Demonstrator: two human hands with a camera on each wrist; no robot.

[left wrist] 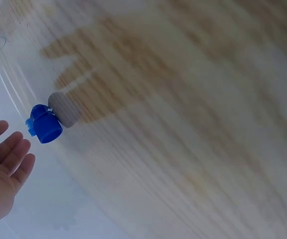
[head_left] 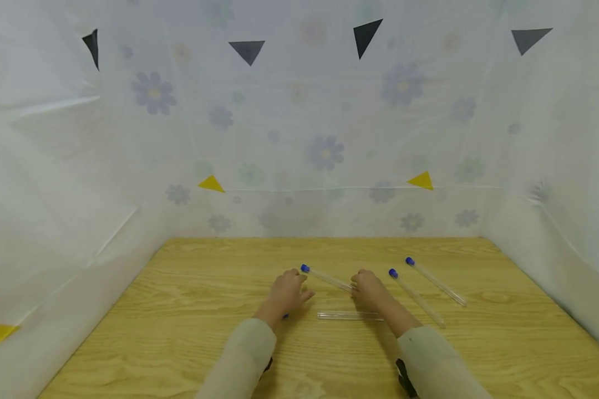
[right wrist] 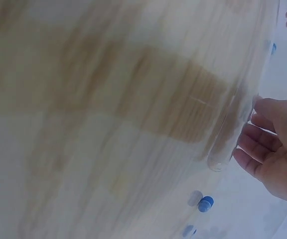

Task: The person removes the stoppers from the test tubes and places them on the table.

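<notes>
In the head view a clear test tube [head_left: 331, 279] with a blue cap [head_left: 305, 268] lies slanted between the two hands. My right hand [head_left: 371, 291] pinches its uncapped end between thumb and fingers; the near tube partly covers this grip in the right wrist view. Beside the cap, my left hand [head_left: 288, 291] has its fingers spread and holds nothing. Nearer to me lies a second clear test tube [head_left: 346, 316], its right end hidden by the right forearm. A separate blue cap [left wrist: 48, 128] sits on the table near the left wrist.
Two more blue-capped test tubes, one nearer [head_left: 419, 300] and one farther [head_left: 438, 284], lie slanted to the right of my right hand. The wooden table [head_left: 189, 310] has white flowered sheeting [head_left: 279, 111] behind it and at both sides.
</notes>
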